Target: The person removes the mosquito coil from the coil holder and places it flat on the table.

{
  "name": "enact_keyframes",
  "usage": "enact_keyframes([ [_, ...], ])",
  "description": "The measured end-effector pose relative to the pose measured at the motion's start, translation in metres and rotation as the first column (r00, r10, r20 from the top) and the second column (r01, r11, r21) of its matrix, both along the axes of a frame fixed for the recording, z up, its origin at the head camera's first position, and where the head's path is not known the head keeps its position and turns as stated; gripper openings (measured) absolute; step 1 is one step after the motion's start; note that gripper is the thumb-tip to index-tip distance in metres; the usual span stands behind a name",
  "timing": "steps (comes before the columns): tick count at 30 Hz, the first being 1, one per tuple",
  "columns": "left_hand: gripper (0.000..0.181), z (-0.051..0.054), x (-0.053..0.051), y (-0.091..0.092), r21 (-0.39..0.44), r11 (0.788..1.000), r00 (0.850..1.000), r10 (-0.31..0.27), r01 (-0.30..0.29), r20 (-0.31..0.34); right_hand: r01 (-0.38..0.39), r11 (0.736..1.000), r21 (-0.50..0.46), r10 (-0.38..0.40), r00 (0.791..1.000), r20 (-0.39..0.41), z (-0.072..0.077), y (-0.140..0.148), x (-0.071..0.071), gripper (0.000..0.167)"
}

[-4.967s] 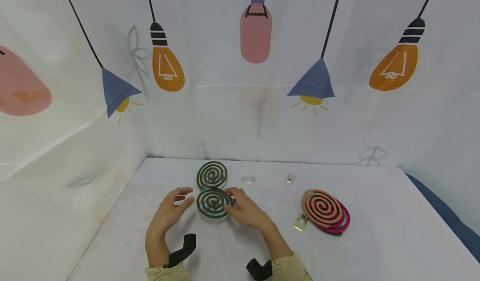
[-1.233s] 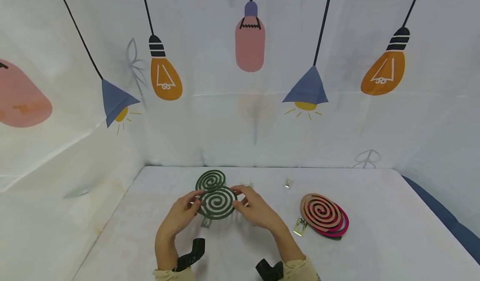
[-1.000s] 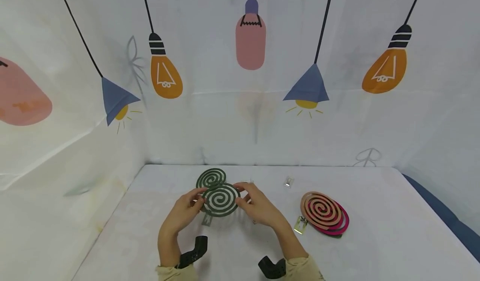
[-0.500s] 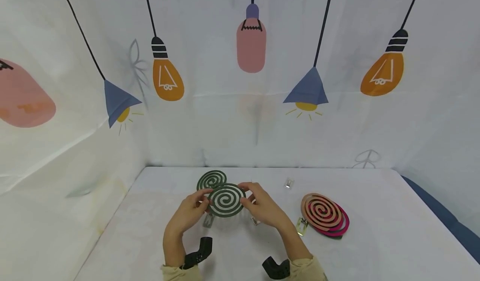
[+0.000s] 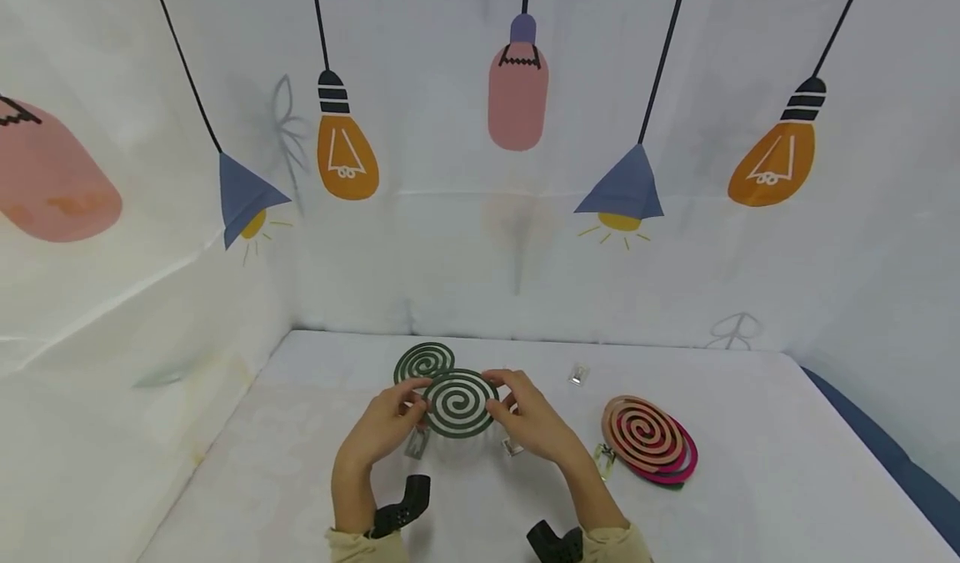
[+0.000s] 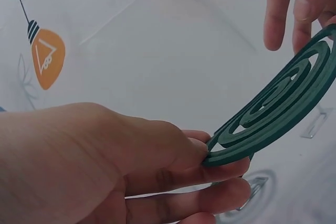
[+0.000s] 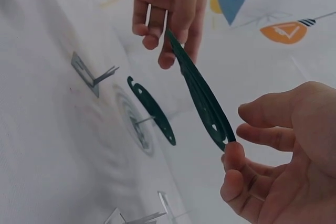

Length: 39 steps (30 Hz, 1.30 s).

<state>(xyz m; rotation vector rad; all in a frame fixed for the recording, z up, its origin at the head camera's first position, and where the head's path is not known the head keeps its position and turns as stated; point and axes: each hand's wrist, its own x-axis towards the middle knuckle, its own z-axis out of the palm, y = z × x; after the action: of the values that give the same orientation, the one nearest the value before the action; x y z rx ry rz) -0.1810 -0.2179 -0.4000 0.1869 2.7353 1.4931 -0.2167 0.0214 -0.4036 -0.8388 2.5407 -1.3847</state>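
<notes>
A green spiral coil [image 5: 460, 404] is held raised above the table between both hands. The left hand [image 5: 381, 429] pinches its left edge between thumb and fingers, as the left wrist view also shows with the coil [image 6: 273, 98] tilted. At its right edge is the right hand [image 5: 540, 425]; in the right wrist view that hand [image 7: 283, 156] has fingertips against the coil's [image 7: 202, 95] lower end, with the thumb apart from it. Behind, a second green coil [image 5: 423, 363] appears on a stand off the surface in the right wrist view [image 7: 152, 109].
On the right of the white table [image 5: 720, 496] lies a stack of orange-brown and red coils [image 5: 645, 431], with a gold-coloured metal stand [image 5: 603, 460] beside it. Small metal stands lie at the back [image 5: 578, 374] and near the hands, one left [image 5: 417, 443] and one right [image 5: 512, 446].
Five seconds ago the front coil lay lower, with the left hand apart from it. Both hands now hold it raised and have shifted right with it. The camera view has shifted slightly.
</notes>
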Motion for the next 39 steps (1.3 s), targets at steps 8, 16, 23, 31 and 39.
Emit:
enact_keyframes([
  [8,0.036,0.004,-0.004,0.007,-0.019,1.0,1.0,0.014,-0.014,-0.001,0.01,1.0,-0.016,-0.01,1.0,-0.013,0.003,0.004,-0.002,0.042],
  [16,0.037,0.006,-0.006,0.011,-0.045,0.999,1.0,-0.01,0.01,-0.002,0.004,1.0,-0.027,-0.005,1.0,-0.019,0.008,0.009,-0.004,0.043],
  [23,0.036,0.004,-0.006,0.012,-0.045,0.999,1.0,-0.022,0.022,0.012,0.048,0.998,-0.028,-0.048,0.999,0.013,0.01,0.011,-0.003,0.043],
  [31,0.037,-0.004,-0.008,0.017,-0.02,0.999,0.999,-0.031,0.031,-0.011,0.063,0.998,-0.026,-0.063,0.998,0.01,0.009,0.015,-0.004,0.041],
  [39,0.039,0.003,-0.008,0.023,-0.042,0.996,0.996,-0.08,0.078,-0.042,0.099,0.995,-0.027,-0.1,0.995,-0.001,0.008,0.022,-0.007,0.04],
])
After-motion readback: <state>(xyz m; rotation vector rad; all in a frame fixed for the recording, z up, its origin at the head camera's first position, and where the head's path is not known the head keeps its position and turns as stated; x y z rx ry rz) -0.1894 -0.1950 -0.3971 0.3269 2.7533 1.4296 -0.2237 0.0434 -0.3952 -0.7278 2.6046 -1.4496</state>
